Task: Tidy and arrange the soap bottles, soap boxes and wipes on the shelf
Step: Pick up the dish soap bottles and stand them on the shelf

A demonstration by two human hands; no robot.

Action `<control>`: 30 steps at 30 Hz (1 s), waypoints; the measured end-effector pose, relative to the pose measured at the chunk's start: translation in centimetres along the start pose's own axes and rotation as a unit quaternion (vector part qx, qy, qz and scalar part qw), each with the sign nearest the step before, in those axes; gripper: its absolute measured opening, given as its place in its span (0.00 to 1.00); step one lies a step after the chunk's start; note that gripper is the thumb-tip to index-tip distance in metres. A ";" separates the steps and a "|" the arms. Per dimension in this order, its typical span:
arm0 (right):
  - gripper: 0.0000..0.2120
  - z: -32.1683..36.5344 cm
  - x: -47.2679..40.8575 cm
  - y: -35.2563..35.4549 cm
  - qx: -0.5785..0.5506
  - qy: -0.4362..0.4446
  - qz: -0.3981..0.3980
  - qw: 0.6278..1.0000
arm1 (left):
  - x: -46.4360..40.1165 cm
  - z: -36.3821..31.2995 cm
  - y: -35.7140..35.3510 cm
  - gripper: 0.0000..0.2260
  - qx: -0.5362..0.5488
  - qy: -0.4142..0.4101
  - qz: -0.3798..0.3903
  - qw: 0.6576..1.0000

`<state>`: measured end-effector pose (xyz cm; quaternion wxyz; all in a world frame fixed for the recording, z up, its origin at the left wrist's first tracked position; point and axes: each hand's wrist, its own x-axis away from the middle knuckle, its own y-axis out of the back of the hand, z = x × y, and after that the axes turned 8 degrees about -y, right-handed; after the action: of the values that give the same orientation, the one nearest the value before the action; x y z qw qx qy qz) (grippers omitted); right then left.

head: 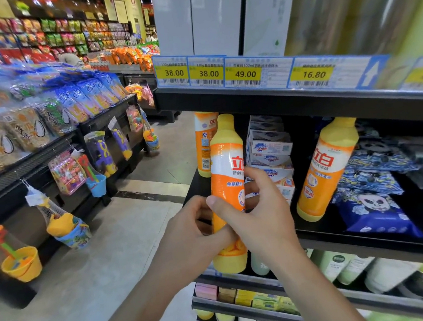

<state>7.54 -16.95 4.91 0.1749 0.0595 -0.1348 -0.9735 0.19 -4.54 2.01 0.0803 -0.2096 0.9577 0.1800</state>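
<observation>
Both hands hold one orange and yellow soap bottle point(225, 174) upright in front of the black shelf point(366, 242). My left hand point(186, 236) grips its lower body from the left. My right hand point(263, 207) wraps it from the right, thumb across the front. A second bottle point(205, 145) stands behind it at the shelf's left end. A third bottle point(325, 171) leans further right. White soap boxes point(270, 152) are stacked between them. Blue wipes packs point(375, 202) lie at the right, partly piled.
Price tags point(246, 74) line the upper shelf edge, with white boxes point(218, 16) above. Lower shelves hold small soap boxes point(253, 300) and pale bottles point(352, 265). A snack rack with hanging toy buckets point(22, 264) stands across the aisle on the left.
</observation>
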 end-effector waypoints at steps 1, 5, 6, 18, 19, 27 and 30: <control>0.30 0.0 -0.1 0.0 -0.003 -0.001 0.002 1.000 | 0.0 0.0 0.0 0.26 0.001 0.004 0.001 1.000; 0.27 0.0 -0.3 0.3 -0.004 0.007 0.007 1.000 | 0.0 -0.4 0.2 0.29 0.013 0.021 0.026 0.999; 0.26 0.0 -0.3 0.3 -0.002 0.010 0.007 1.000 | 0.1 -0.6 0.2 0.30 0.021 0.024 0.034 0.999; 0.25 -0.2 -0.2 0.6 -0.029 0.017 0.012 0.999 | 0.6 -1.5 0.3 0.24 0.126 0.022 0.078 0.989; 0.25 -0.3 -0.2 0.7 -0.032 0.015 0.012 0.999 | 0.6 -1.5 0.3 0.24 0.129 0.022 0.075 0.989; 0.25 -0.2 0.0 0.8 -0.072 0.004 0.011 0.997 | 1.1 -1.5 0.0 0.21 0.128 0.005 0.045 0.991; 0.23 -0.1 0.1 1.0 -0.074 0.005 0.012 0.997 | 1.1 -1.5 -0.4 0.22 0.130 0.007 0.022 0.991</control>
<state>7.74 -17.93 5.12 0.1914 0.0492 -0.0627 -0.9783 -0.75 -5.84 2.99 0.0960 -0.1777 0.9779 0.0545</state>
